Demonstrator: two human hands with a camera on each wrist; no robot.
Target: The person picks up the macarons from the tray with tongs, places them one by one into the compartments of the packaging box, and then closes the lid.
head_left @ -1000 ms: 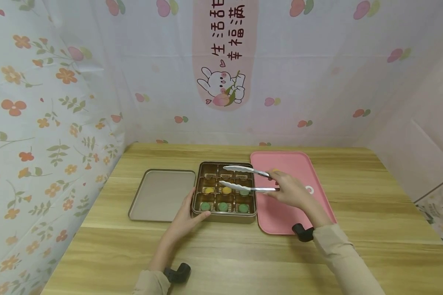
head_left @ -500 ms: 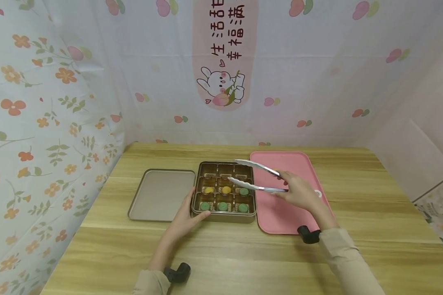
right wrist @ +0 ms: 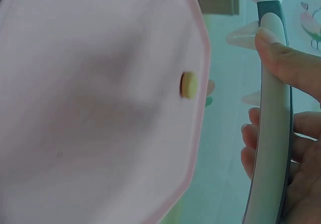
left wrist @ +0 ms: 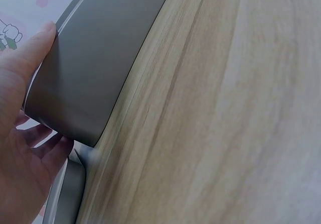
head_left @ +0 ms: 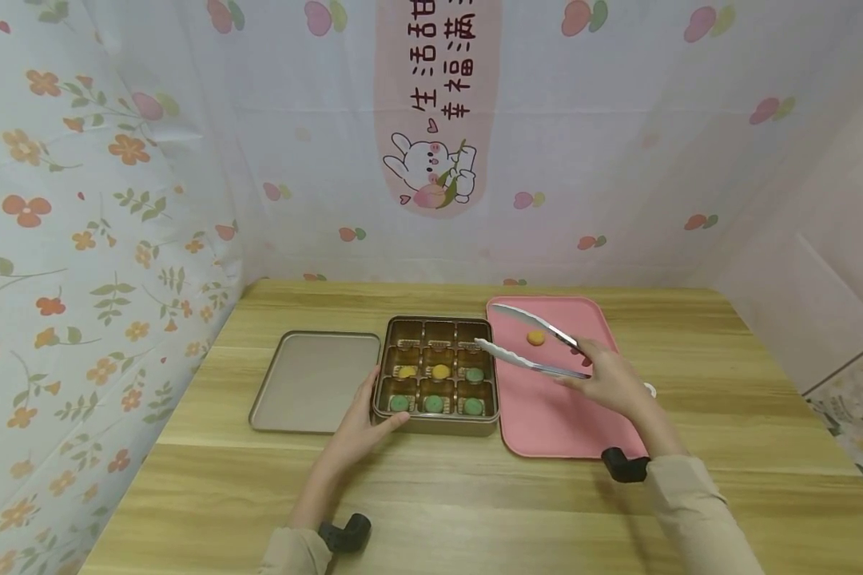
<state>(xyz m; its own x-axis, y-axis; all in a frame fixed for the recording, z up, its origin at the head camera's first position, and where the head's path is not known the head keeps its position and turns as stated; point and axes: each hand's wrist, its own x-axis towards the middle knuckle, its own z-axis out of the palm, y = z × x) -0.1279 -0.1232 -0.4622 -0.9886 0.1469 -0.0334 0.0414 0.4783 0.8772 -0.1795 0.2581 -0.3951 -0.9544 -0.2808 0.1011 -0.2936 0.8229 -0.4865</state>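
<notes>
My left hand (head_left: pixel 359 427) holds the front left corner of a brown tin box (head_left: pixel 442 427), thumb at the front rim and fingers along the left side. The tin's divider has nine-style square compartments: three green round cookies (head_left: pixel 434 404) fill the front row, and two yellow ones (head_left: pixel 441 371) and a green one (head_left: pixel 474 374) sit in the middle row. My right hand (head_left: pixel 607 379) grips metal tongs with white tips (head_left: pixel 507 352), spread apart over the tin's right edge and the pink tray (head_left: pixel 546 423). Between the tips lies no cookie. A yellow cookie (right wrist: pixel 188 85) with a dark layer rests on the tray.
A flat brown lid (head_left: pixel 316 382) lies left of the tin on the wooden table (head_left: pixel 431 495). The pink tray stands right beside the tin. A printed white curtain (head_left: pixel 295 160) hangs behind the table.
My right hand has moved the spread tongs rightward from above the tin toward the tray, uncovering the tin's right compartments and the yellow cookie. My left hand stays at the tin's corner.
</notes>
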